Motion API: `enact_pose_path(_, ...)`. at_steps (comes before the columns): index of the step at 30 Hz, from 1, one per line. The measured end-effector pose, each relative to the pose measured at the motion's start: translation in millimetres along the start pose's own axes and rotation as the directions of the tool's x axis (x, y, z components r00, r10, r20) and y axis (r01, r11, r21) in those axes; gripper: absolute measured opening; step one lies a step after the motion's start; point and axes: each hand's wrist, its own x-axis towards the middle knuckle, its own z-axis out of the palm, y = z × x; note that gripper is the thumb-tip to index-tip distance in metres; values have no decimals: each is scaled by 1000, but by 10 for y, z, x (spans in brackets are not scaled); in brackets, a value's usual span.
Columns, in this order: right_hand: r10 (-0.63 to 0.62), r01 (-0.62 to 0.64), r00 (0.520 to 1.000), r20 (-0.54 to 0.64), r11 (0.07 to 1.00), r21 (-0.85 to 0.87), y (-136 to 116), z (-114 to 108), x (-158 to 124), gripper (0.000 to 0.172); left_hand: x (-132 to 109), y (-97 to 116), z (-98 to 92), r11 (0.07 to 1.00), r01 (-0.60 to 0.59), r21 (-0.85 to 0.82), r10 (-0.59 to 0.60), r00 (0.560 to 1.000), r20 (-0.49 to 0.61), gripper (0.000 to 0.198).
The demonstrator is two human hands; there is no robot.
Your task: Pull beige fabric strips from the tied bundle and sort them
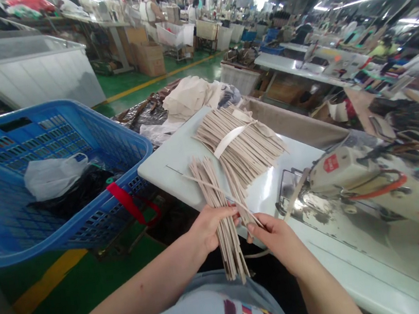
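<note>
My left hand (211, 223) is closed, its thumb lying across a bundle of narrow beige fabric strips (227, 245) that hangs over the table's front edge. My right hand (273, 234) is pinched on the near end of a single pale strip (218, 189), which slants across the bundle. From the far end of that strip a thin dark rod (173, 170) sticks out. Just beyond my hands, a larger pile of beige strips (241, 144) lies on the white tabletop (167, 165), with a wider pale band (232, 139) across it.
A sewing machine (353, 178) stands at right. To the left is a blue plastic basket (66, 244) holding a white bag (54, 176) and black plastic; a red strap (128, 202) hangs on its rim. Beige cloth (191, 97) is heaped behind the table. People work farther back.
</note>
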Motion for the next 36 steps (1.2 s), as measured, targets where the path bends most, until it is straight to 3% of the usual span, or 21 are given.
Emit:
enact_pose_path(6, 21, -43, 997, -71, 942, -333, -40, 49, -128, 22, 33, -33, 26, 999, -52, -1, 52, 999, -7, 18)
enact_pose_path(13, 7, -36, 998, -65, 889, -456, -62, 85, -153, 21, 40, -35, 41, 996, -76, 35, 78, 996, -48, 24)
enact_pose_path(18, 26, -76, 996, -90, 786, -614, -161, 120, -195, 14, 76, -27, 25, 994, -74, 81, 79, 995, -60, 25)
enact_pose_path(29, 27, -81, 995, -92, 751, -655, -165, 138, -197, 13, 71, 13, 52, 994, -50, 101, 57, 996, -64, 13)
enact_pose_path(36, -9, -30, 999, -52, 720, -693, -176, 183, -205, 13, 123, 187, 33, 998, 60, 26, -62, 996, 68, 22)
